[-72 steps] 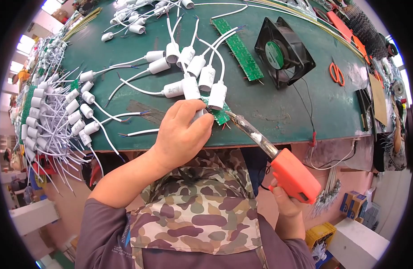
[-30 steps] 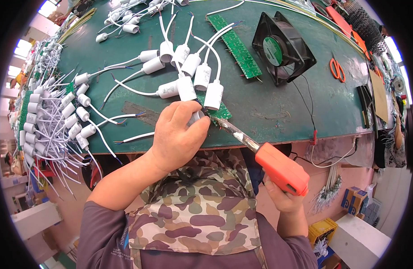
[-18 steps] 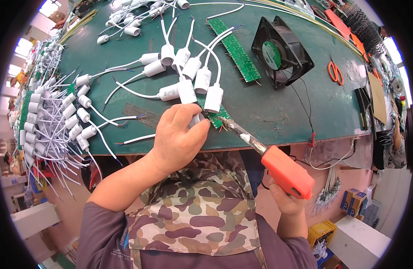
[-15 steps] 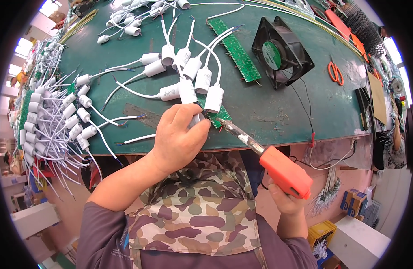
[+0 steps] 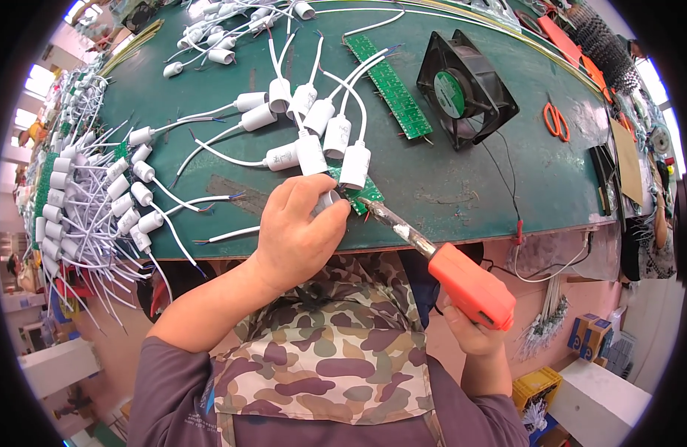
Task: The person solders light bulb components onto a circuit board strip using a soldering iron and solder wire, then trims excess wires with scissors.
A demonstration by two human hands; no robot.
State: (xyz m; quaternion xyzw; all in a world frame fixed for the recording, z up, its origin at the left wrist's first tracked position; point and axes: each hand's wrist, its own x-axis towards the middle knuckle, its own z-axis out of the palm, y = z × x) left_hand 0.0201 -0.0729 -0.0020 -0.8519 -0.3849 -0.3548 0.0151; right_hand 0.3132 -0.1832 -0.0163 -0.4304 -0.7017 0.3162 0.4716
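My left hand (image 5: 295,231) is closed around a white cylindrical housing (image 5: 326,201), mostly hidden by the fingers, at the near end of a small green circuit board (image 5: 369,195). In my right hand (image 5: 474,331) is a red-handled soldering gun (image 5: 472,285), its metal barrel slanting up and left. The tip rests at or just over the board, close to my left fingertips; actual contact is hard to make out. Several white cylinders with cables, such as the nearest one (image 5: 355,165), stand in a cluster just beyond, some over the board.
A green circuit board strip (image 5: 392,93) lies farther back, beside a black fan (image 5: 466,89). Orange-handled scissors (image 5: 556,123) are on the right of the green table (image 5: 284,205). Wired white cylinders (image 5: 120,201) pile up on the left, overhanging the edge.
Both hands stay nearly in place. The soldering gun's handle has shifted slightly left, its tip still by the board.
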